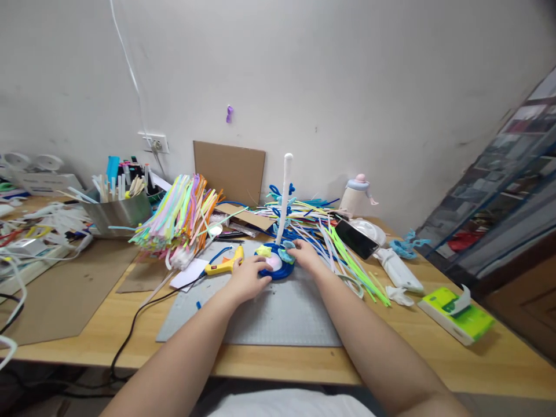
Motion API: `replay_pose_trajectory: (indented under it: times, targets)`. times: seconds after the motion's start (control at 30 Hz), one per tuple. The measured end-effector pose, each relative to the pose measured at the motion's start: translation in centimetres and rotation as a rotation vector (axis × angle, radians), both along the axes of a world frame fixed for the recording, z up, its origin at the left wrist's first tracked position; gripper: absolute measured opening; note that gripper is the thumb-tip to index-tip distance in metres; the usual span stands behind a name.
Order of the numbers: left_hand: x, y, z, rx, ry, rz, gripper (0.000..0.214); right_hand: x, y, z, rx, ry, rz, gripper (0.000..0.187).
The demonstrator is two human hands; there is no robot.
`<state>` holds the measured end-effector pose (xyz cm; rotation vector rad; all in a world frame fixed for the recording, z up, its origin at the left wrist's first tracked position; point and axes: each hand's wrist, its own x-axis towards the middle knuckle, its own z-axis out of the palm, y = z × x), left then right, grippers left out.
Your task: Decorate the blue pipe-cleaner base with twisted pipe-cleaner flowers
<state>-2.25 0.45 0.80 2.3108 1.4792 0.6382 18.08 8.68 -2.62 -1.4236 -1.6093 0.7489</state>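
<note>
A round blue base (pixel 292 271), apparently wound from pipe cleaners, lies on the grey cutting mat (pixel 286 324). From its back rises an upright white fuzzy stem (pixel 284 200); blue curled pieces (pixel 275 213) show beside it. On the base are a yellow fuzzy piece (pixel 263 251) and a pale pinkish-white round piece (pixel 274 263). My left hand (pixel 248 279) has its fingers curved over the base's left rim, gripping it. With closed fingertips my right hand (pixel 304 255) pinches a light blue fuzzy piece (pixel 286 253) at the base's right side. A yellow hot glue gun (pixel 223 265) lies left of the base.
A bundle of coloured pipe cleaners (pixel 178 214) stands left; loose green ones (pixel 360 269) lie right. The glue gun's black cord (pixel 143 307) crosses the table edge. A phone (pixel 357 238), a bottle (pixel 354 197) and a tissue pack (pixel 456 315) are on the right.
</note>
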Motion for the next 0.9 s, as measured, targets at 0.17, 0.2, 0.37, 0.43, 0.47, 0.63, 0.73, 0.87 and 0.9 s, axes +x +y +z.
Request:
replay_pose_trajectory:
  times: [0.17,0.2,0.37,0.43,0.47,0.63,0.73,0.87,0.9]
  targets:
    - [0.7,-0.5,0.9,0.012,0.039,0.101,0.025,-1.1,-0.7,0.7,0.047,-0.045,-0.012,0.01]
    - [1.1,-0.8,1.0,0.037,0.078,0.147,0.027,-1.5,-0.8,0.9,0.064,-0.058,-0.009,0.009]
    - [3.1,-2.5,0.7,0.152,0.322,0.183,0.054,-2.8,-1.5,1.3,0.106,-0.125,-0.029,0.01]
    - [3.6,-2.8,0.0,0.164,0.331,0.075,0.061,-3.0,-1.8,1.4,0.105,-0.143,-0.048,0.008]
    - [3.8,-2.9,-0.4,0.166,0.324,0.031,0.063,-3.1,-1.9,1.4,0.103,-0.149,-0.059,0.007]
    - [3.9,-2.6,-1.8,0.15,0.294,0.034,0.066,-3.9,-2.3,0.9,0.107,-0.156,-0.098,0.004]
    - [3.8,-2.5,-2.1,0.142,0.271,0.043,0.066,-3.8,-2.2,0.4,0.13,-0.117,-0.059,0.009]
    - [3.4,-2.4,-2.3,0.163,0.223,0.039,0.064,-1.8,-2.0,0.6,0.183,-0.002,0.053,0.035]
    - [3.2,-2.3,-2.3,0.168,0.21,0.035,0.063,-1.2,-2.0,0.9,0.202,0.025,0.068,0.037]
